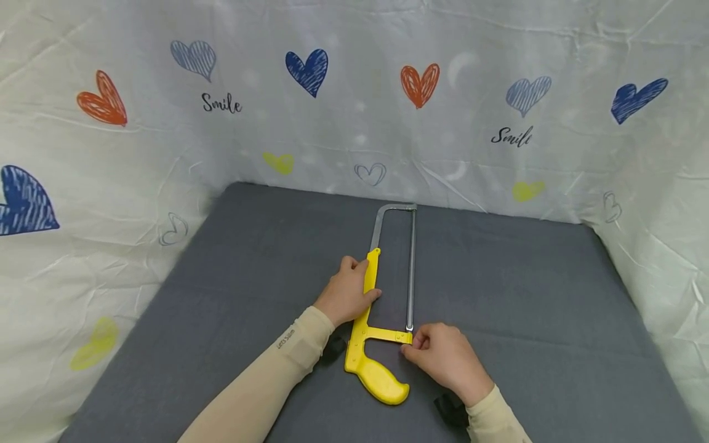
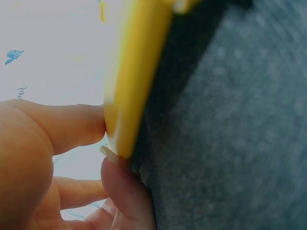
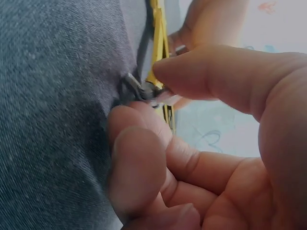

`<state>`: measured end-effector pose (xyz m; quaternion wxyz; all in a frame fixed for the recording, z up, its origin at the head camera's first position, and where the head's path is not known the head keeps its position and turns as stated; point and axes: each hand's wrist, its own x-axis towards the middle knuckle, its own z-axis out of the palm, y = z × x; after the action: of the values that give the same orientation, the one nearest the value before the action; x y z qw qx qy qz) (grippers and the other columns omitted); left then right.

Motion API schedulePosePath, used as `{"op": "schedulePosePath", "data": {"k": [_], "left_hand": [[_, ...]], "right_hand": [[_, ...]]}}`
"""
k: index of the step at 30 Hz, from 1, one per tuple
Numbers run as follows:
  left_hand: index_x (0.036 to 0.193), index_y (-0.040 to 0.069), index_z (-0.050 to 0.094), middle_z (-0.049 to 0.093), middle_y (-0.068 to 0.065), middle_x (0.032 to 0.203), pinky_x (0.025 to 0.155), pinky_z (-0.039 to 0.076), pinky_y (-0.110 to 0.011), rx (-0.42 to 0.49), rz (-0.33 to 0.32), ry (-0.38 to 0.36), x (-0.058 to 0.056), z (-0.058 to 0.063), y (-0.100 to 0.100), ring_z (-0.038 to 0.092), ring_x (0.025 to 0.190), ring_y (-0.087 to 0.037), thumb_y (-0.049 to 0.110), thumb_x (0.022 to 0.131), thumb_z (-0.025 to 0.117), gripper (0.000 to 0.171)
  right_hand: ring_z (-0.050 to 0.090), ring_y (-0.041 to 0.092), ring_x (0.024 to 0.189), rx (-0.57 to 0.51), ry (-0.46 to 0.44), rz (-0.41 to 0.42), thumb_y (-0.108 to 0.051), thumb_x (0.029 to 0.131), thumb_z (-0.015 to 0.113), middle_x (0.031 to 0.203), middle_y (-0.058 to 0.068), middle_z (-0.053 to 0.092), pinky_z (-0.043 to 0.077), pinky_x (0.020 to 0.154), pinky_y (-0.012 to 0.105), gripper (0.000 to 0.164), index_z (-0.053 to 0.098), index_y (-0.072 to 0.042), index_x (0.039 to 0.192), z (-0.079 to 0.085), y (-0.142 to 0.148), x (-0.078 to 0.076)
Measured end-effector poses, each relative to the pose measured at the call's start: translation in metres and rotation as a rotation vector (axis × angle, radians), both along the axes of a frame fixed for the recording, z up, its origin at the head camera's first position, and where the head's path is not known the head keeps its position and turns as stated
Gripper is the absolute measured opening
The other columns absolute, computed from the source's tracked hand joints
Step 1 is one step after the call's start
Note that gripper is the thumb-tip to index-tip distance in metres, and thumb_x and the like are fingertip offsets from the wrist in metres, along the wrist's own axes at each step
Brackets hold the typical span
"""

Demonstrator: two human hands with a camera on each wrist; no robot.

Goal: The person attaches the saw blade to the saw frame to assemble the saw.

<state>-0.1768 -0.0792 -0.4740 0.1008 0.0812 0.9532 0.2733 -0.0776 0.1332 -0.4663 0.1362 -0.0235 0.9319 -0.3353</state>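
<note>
A hacksaw (image 1: 383, 383) with a yellow handle and a silver front bow lies on the grey cloth, its handle toward me. Its straight blade side (image 1: 412, 271) runs along the right. My left hand (image 1: 344, 294) holds the yellow upper frame (image 2: 132, 86), thumb on one side and fingers on the other. At the near end of the blade, my right hand (image 1: 445, 357) pinches a small metal wing nut (image 3: 147, 89) between thumb and forefinger, just beside the yellow cross arm (image 1: 388, 334). The fingertips partly hide the wing nut.
Grey cloth (image 1: 526, 289) covers the table. White curtains (image 1: 354, 135) printed with hearts hang behind it and at both sides, and the bow's far end lies close to the back curtain. A dark strap (image 1: 451, 409) shows at the right wrist.
</note>
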Motion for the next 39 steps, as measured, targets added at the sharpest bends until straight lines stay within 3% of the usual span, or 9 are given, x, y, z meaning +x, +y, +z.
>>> {"op": "schedulePosePath", "data": {"k": [17, 30, 39], "left_hand": [[0.167, 0.005, 0.040, 0.047, -0.020, 0.145, 0.084, 0.065, -0.036, 0.006, -0.006, 0.005, 0.0014, -0.0036, 0.0010, 0.067, 0.095, -0.025, 0.035, 0.103, 0.076, 0.080], [0.168, 0.005, 0.038, 0.046, -0.020, 0.146, 0.084, 0.065, -0.035, -0.004, 0.002, 0.006, -0.0014, -0.0011, 0.0010, 0.067, 0.095, -0.025, 0.036, 0.103, 0.075, 0.080], [0.168, 0.006, 0.039, 0.047, -0.019, 0.145, 0.087, 0.065, -0.036, -0.010, 0.011, -0.004, -0.0014, -0.0008, 0.0018, 0.067, 0.096, -0.025, 0.036, 0.103, 0.076, 0.080]], "right_hand": [[0.054, 0.014, 0.059, -0.006, -0.040, -0.004, -0.021, 0.089, 0.089, 0.068, -0.006, 0.063, 0.041, 0.055, 0.028, 0.023, 0.070, -0.019, 0.076, -0.0005, 0.0085, 0.0018], [0.054, 0.014, 0.060, -0.009, -0.052, 0.005, -0.018, 0.088, 0.090, 0.069, -0.005, 0.063, 0.042, 0.055, 0.028, 0.021, 0.071, -0.020, 0.078, -0.0021, 0.0060, -0.0016], [0.050, 0.014, 0.055, 0.000, -0.065, -0.027, -0.040, 0.083, 0.093, 0.063, -0.005, 0.059, 0.037, 0.052, 0.029, 0.033, 0.068, -0.021, 0.074, -0.0009, 0.0036, -0.0009]]}}
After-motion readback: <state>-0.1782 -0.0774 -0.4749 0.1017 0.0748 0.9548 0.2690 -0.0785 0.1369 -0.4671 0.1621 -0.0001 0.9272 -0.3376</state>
